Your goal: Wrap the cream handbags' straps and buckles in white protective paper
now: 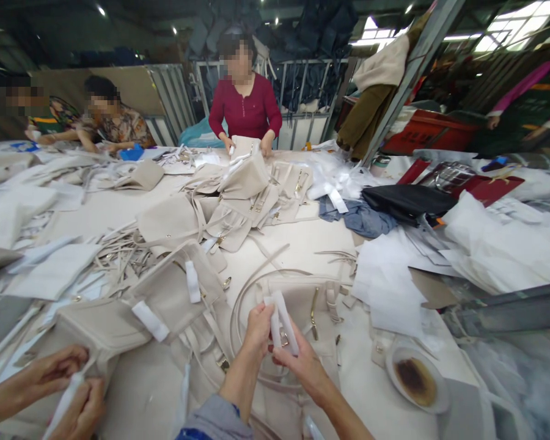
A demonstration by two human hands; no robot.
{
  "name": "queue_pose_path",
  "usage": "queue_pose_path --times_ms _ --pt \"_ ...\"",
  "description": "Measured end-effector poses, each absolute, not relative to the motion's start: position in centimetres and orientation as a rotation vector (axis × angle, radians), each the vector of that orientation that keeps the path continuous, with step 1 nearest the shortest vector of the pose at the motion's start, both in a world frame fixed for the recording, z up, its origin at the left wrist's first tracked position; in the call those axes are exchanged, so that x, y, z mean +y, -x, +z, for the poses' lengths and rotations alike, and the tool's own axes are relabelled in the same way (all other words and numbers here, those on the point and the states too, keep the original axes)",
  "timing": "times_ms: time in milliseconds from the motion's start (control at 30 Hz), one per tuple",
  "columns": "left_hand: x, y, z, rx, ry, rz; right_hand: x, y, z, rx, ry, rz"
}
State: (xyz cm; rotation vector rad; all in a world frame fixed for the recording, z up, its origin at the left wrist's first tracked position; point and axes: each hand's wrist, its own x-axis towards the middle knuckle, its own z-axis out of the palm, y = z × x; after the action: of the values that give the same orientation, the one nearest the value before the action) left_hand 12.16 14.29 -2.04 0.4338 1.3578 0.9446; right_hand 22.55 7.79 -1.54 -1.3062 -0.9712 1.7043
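Note:
In front of me, a white wrapping strip (288, 322) is folded and stands up between my two hands. My left hand (258, 327) pinches its left side, with the fingers closed. Fingers of my right hand (302, 363) are closed on its lower right side. A small metal buckle (284, 339) shows between the strip's two halves. Just behind lies a beige bag (293, 289) with a gold-coloured zipper (313, 315). Its long beige strap (238, 305) loops around to the left of my hands.
At lower left, another person's hands (68, 382) work on a beige bag (101, 327). A person in a red top (244, 107) stands across the table. More bags (242, 214) are piled mid-table. On the right are white sheets (387, 281) and a dish with brown paste (415, 379).

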Motion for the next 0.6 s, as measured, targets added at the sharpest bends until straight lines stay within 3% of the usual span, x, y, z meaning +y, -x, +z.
queue_pose_path --times_ms 200,333,600 --pt "14.3 -11.1 -1.8 1.204 -0.403 0.898 7.7 -23.2 -0.9 -0.590 1.032 1.959" --pt "14.4 -10.5 -1.6 1.117 -0.370 0.877 8.1 -23.6 -1.3 -0.728 1.159 1.853" --pt "14.6 -10.3 -1.5 1.040 -0.334 0.854 8.2 -23.7 -1.8 -1.663 1.310 0.776"
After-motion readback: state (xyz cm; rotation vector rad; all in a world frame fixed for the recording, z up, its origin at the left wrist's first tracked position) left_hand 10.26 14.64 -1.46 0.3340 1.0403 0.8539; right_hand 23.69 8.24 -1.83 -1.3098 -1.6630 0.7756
